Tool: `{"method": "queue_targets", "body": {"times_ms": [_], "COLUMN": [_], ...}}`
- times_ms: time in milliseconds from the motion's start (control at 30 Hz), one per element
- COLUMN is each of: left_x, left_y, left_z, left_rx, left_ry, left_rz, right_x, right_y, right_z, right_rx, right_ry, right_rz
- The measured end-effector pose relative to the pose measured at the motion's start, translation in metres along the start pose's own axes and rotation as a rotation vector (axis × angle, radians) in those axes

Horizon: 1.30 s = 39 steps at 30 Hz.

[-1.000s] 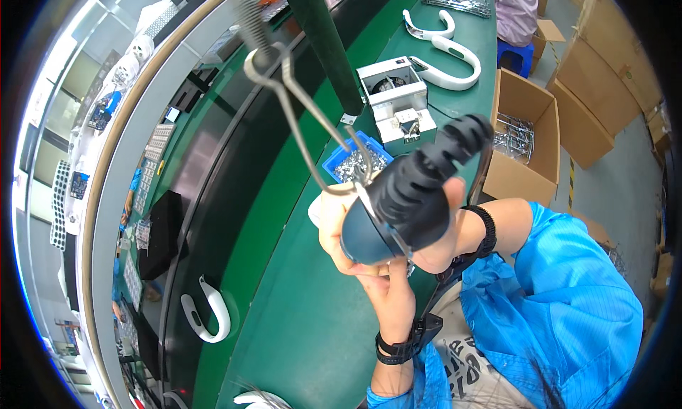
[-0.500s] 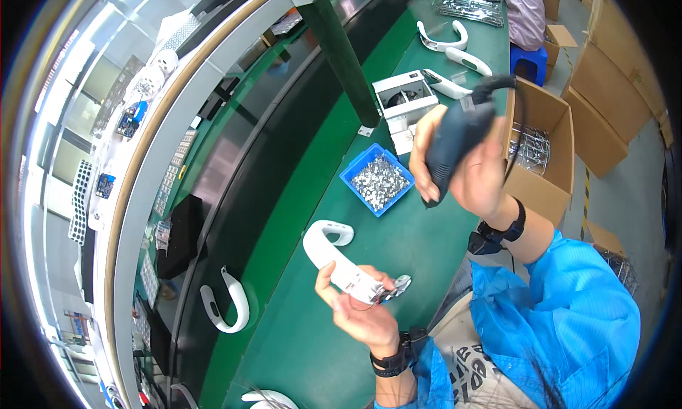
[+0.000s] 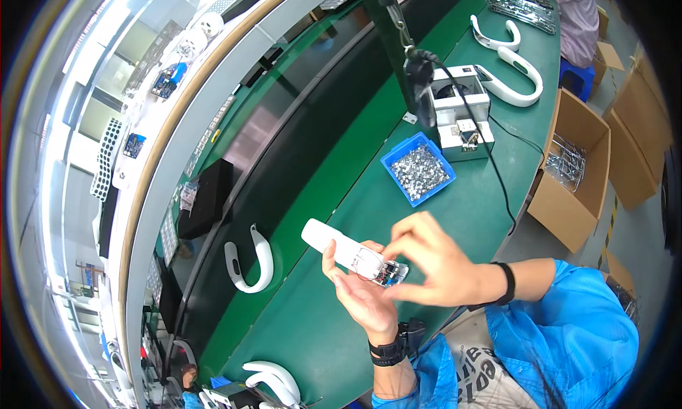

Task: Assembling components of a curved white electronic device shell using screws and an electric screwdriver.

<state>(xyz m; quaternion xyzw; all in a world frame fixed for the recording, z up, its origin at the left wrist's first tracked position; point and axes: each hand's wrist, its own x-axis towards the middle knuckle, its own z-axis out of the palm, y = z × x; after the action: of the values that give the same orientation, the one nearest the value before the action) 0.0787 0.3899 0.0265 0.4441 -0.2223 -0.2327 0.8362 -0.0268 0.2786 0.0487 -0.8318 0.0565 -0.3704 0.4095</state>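
Note:
My left hand (image 3: 362, 295) grips a white curved casing (image 3: 334, 244), which looks like part of a neck fan. A small circuit board (image 3: 390, 272) with thin wires lies exposed at its near end. Over that end hovers my right hand (image 3: 440, 267), thumb and forefinger apart on either side of the board, holding nothing that I can see. A dark electric screwdriver (image 3: 420, 89) hangs from a chain beyond both hands, its cable trailing down to the bench.
A blue tray (image 3: 419, 169) of small metal parts sits beside a white boxy device (image 3: 465, 114) on the green bench (image 3: 341, 338). White neck-fan parts (image 3: 249, 263) lie around. On the right stands an open carton (image 3: 568, 203); a person (image 3: 579, 25) sits at the far end.
My right hand has let go of the dark screwdriver, now hanging from its chain, and come down to the casing. The casing has turned in my left hand, showing its board more clearly.

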Motion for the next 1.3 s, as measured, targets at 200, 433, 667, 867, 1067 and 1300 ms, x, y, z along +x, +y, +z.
{"method": "queue_targets", "body": {"times_ms": [200,433,667,867,1067,1300], "left_x": [-0.002,-0.001,0.003,0.004,0.002,0.003], "left_y": [-0.002,-0.002,0.001,-0.002,0.001,0.007], "left_z": [-0.004,-0.003,0.000,-0.005,-0.003,0.001], "left_rx": [0.020,0.106,0.082,0.076,0.100,0.216], "left_ry": [0.050,0.020,0.060,0.014,0.021,0.044], "left_rz": [-0.019,-0.004,-0.010,-0.012,-0.036,-0.090], "right_x": [0.012,0.001,-0.014,-0.011,-0.017,0.003], "right_y": [-0.005,-0.004,-0.003,0.005,0.014,0.015], "right_z": [0.024,0.025,0.029,0.033,0.030,0.006], "right_rx": [-0.203,0.132,0.505,0.544,0.650,-0.185], "right_ry": [0.022,-0.046,-0.105,-0.066,-0.081,-0.108], "right_rz": [0.087,0.078,0.443,0.473,0.453,-0.240]}}
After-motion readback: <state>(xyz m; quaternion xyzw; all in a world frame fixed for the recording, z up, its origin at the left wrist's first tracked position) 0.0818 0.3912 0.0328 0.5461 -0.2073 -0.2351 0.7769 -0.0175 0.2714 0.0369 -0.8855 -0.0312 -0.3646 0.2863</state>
